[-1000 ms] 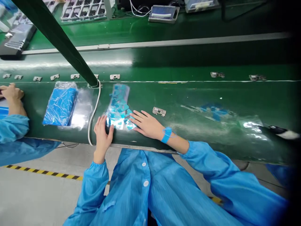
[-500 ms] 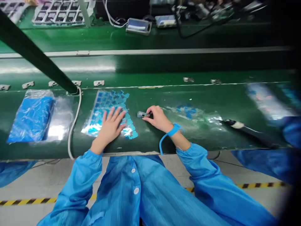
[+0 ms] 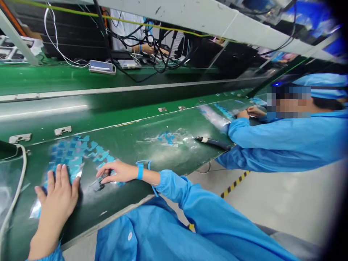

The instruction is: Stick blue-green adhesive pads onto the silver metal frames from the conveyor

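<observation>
Green belt, glossy: sheet of blue squares near front edge, small dark part beside it, clear bag of blue bits mid-belt, black-and-white tool just right, metal clips in a row behind, white cable far left.

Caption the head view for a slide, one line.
Left hand flat on a sheet of blue film squares, right hand pinching a small dark part on the green conveyor belt.
</observation>
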Demonstrator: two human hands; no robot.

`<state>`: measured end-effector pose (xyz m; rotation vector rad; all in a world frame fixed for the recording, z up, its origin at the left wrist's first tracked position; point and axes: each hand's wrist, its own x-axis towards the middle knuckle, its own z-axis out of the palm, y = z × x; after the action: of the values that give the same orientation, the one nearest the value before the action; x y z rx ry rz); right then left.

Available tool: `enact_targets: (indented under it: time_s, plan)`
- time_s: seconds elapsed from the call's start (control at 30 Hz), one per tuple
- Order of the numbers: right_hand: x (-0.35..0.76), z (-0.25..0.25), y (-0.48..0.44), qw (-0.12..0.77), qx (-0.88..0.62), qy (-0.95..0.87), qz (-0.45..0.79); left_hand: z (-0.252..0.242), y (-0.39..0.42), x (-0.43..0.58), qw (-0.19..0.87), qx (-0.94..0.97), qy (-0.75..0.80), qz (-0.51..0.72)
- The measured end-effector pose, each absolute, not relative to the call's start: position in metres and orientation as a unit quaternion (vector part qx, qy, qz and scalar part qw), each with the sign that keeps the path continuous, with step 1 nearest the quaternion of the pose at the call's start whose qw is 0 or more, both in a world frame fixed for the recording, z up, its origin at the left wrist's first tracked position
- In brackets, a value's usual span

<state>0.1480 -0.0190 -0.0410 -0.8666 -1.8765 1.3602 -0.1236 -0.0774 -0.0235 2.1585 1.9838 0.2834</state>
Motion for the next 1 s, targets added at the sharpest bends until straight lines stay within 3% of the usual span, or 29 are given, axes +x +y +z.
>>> enact_targets:
  time_s: [0.17,0.33,0.4,0.57,0.8,1.0]
  plan:
    - [0.194,-0.027,-0.026,0.365,-0.377,-0.657,0.542,0.002,-0.075,-0.104,0.136,0.701,0.671,0.2]
    - [0.183,0.0,-0.021,0.407,-0.383,-0.652,0.512,0.035,-0.057,-0.04,0.533,0.588,0.51,0.333]
    - [0.189,0.008,-0.02,0.423,-0.397,-0.676,0.455,0.04,-0.042,-0.016,0.61,0.51,0.475,0.377]
    - [0.246,0.011,-0.031,0.368,-0.474,-0.772,0.208,0.022,0.005,0.014,0.654,0.452,0.408,0.449]
    - [0.283,-0.025,-0.065,0.15,-0.389,-0.887,0.199,-0.017,0.019,0.03,0.76,0.385,0.346,0.393]
    - [0.278,-0.042,-0.057,0.137,-0.38,-0.899,0.168,-0.023,0.018,0.031,0.782,0.359,0.326,0.392]
